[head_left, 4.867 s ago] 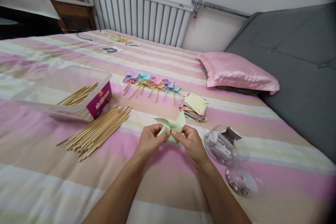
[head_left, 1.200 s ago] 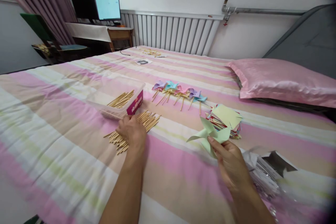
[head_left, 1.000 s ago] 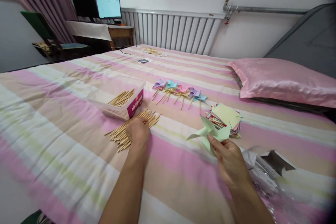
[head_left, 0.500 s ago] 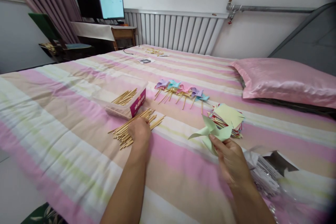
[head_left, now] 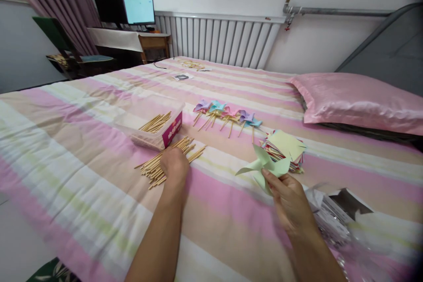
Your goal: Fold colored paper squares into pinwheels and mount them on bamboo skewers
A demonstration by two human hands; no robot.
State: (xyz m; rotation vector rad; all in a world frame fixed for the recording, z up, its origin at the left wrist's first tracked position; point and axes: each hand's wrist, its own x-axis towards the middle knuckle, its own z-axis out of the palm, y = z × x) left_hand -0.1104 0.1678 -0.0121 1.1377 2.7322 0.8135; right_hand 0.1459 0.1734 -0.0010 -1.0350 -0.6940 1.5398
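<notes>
Striped bed (head_left: 82,141) carried the materials. Left hand (head_left: 174,165) pressed down on the loose sticks (head_left: 155,167), fingers hidden, grip state indeterminate. Right hand (head_left: 291,202) pinched the green pinwheel (head_left: 264,168) at its centre, keeping the folds together, near the paper stack (head_left: 286,150).

A home bedroom, striped bedsheet (head_left: 82,141) across a wide bed, pink pillow (head_left: 357,101) far right, radiator (head_left: 218,39) on the far wall, desk with monitor (head_left: 139,6) far left

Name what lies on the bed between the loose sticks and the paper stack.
Head view: only bare striped bedsheet lies between the sticks and the paper stack.
</notes>
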